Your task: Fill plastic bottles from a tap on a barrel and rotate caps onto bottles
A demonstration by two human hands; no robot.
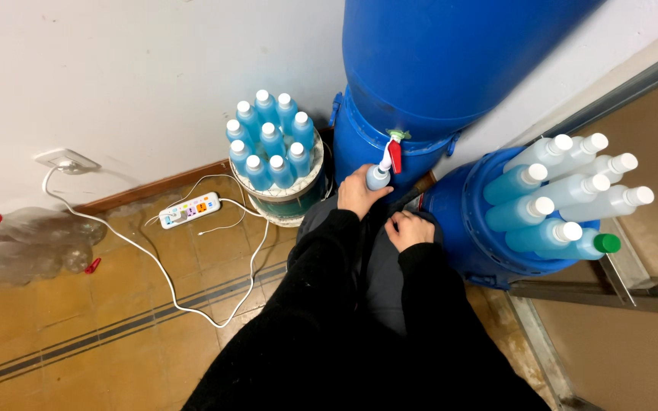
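- The small clear plastic bottle with pale blue liquid [378,178] sits just above the centre of the frame, its mouth right under the white tap with a red lever [391,152] on the big blue plastic drum [436,68]
- The left hand [358,194] wraps the bottle from below and from the side, fingers clamped around its lower body; only the shoulder and neck show above the grip
- I judge the bottle light while part-filled and heavier as liquid rises; thin plastic of this kind likely gives under a hard squeeze, so a firm hold round the body low down, as here, suits it better than pinching the neck
- With no cap on it that I can see, it would spill if tilted, and any drip on the wall would make it slippery
- The right hand [409,228] rests right of centre on the grey trouser lap [382,266], fingers curled together in a loose fist; it appears to hold nothing, though the palm is hidden
- Both forearms, in black sleeves [321,304], run up from the bottom edge towards the centre, the left stretched further forward than the right
- A cluster of capped bottles of blue liquid [270,141] stands on a round white tub [291,199] left of the tap; more white-capped bottles [565,194], one with a green cap [607,243], stand on a lower blue drum [466,243] at the right
- A white power strip [189,211] lies on the tiled floor [78,320] at the left
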